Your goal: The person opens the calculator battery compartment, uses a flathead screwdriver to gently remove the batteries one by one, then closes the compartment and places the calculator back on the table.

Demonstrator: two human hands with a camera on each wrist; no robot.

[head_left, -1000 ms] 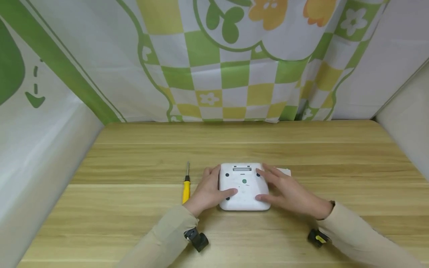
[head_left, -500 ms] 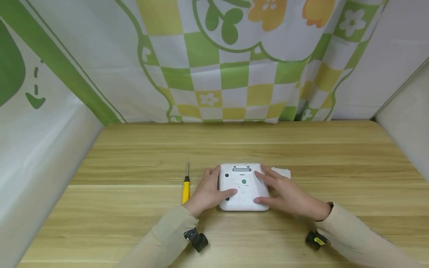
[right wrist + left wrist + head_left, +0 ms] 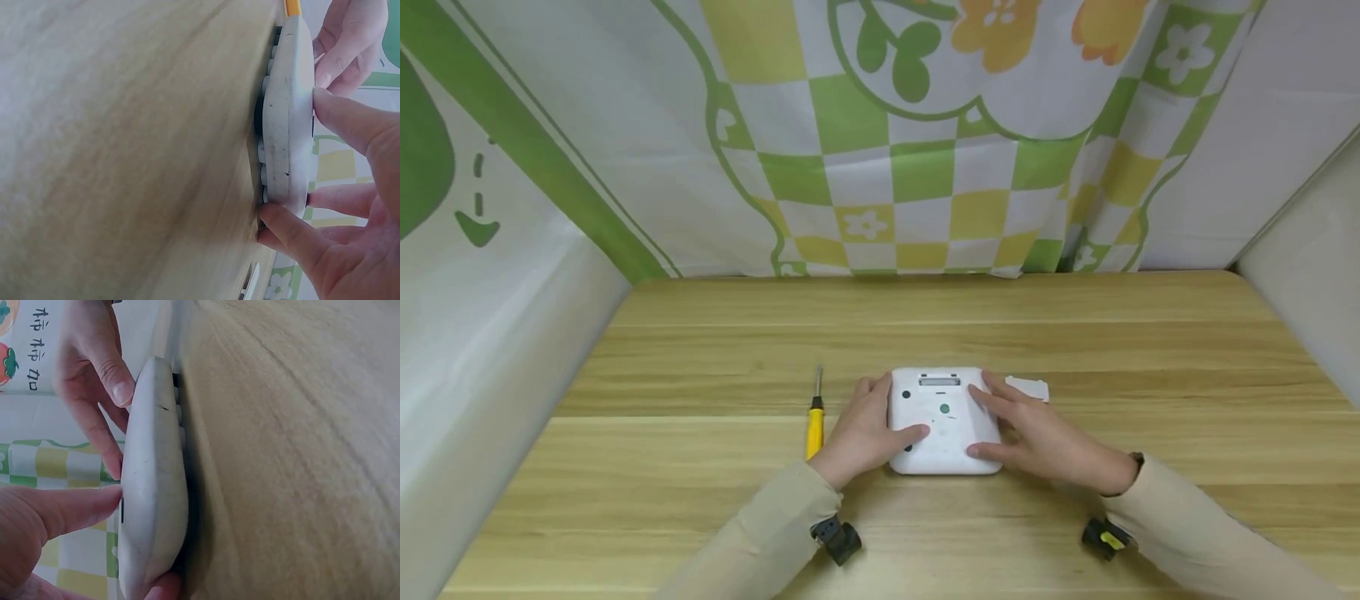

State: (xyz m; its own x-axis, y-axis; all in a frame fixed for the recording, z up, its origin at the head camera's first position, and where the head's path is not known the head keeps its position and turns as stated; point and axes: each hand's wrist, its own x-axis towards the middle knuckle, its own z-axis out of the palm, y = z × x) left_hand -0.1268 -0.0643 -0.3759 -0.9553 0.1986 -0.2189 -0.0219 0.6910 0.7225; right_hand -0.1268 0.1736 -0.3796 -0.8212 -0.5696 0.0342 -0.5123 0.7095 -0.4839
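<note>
A white calculator (image 3: 958, 429) lies face down on the table; its row of keys shows beneath the body in both wrist views. Near its far edge is an open battery slot (image 3: 940, 382). My left hand (image 3: 868, 429) grips the left side, thumb across the back and fingers round the edge. From the right, my right hand (image 3: 1041, 429) holds it, thumb and index finger on the back. Other fingers of that right hand (image 3: 350, 244) are at the side edge in the right wrist view. Just beyond them lies a small white battery cover (image 3: 1028, 389).
A yellow-handled screwdriver (image 3: 816, 425) lies left of the left hand, its tip pointing away. The wooden table (image 3: 700, 358) ends at a green and yellow checked curtain (image 3: 925, 171) at the back. Pale walls rise at both sides.
The right hand's thumb and index finger have shifted slightly left over the calculator's back, and more of the white cover shows. The left hand keeps its grip.
</note>
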